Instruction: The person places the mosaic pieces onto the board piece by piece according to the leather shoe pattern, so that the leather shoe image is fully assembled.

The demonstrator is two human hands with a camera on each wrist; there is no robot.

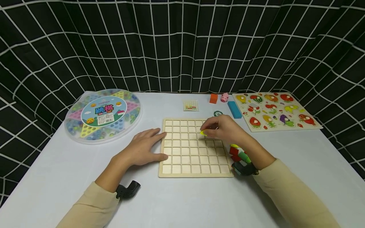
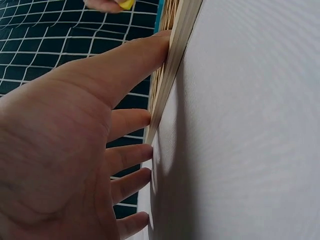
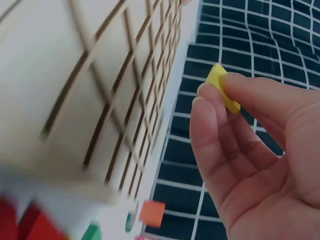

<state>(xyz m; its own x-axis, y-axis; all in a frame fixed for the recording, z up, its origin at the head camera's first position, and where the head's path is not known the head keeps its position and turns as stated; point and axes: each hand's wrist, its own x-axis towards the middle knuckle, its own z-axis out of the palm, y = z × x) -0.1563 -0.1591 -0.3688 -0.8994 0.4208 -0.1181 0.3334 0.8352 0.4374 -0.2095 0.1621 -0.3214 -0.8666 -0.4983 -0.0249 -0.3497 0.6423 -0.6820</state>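
Note:
A wooden board (image 1: 190, 152) with a grid of square recesses lies flat on the white table. My left hand (image 1: 144, 147) rests at its left edge, fingers spread and straight, thumb and fingertips touching the rim. Over the upper right of the board, my right hand (image 1: 220, 128) pinches a small flat yellow tile (image 3: 223, 88) between thumb and fingers. Beside the board's right edge, partly hidden under my right forearm, is a small pile of red, green and yellow pieces (image 1: 234, 151).
A round Chinese checkers box (image 1: 104, 115) lies at left. Behind the board are a small grid card (image 1: 190, 105), an orange cube (image 1: 213, 98), a pink pig figure (image 1: 224, 97), a green-rimmed chip (image 1: 218, 113) and a blue block (image 1: 234, 109). A fruit puzzle board (image 1: 275, 110) lies at right.

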